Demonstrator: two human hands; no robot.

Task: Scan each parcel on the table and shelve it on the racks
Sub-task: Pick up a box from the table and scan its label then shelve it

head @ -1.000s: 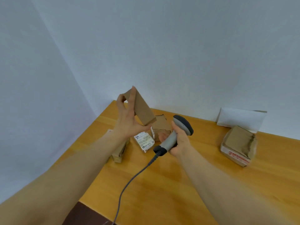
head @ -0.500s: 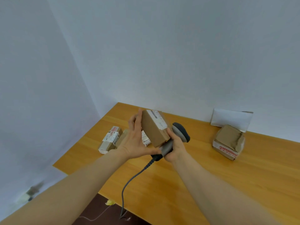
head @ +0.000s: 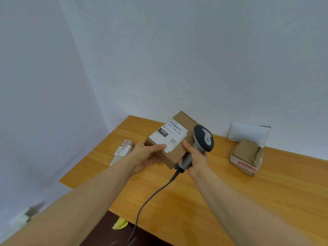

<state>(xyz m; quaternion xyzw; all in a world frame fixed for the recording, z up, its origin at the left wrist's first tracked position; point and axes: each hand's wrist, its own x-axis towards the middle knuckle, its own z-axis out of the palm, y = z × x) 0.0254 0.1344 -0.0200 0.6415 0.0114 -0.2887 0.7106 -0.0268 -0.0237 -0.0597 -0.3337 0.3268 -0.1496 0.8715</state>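
While the left hand clasps the brown cardboard parcel with a white label from below, thumb pressed on the label, the right hand is curled round the grey handheld scanner, just at the parcel's 4 o'clock edge. The parcel is held above the yellow wooden table. From it, a small labelled box lies at 9 o'clock, and a crumpled brown package and a white envelope at 3 o'clock.

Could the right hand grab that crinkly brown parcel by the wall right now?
Probably not yet. The right hand grips the scanner, so it's busy, though bare table lies between it and the crinkly parcel.
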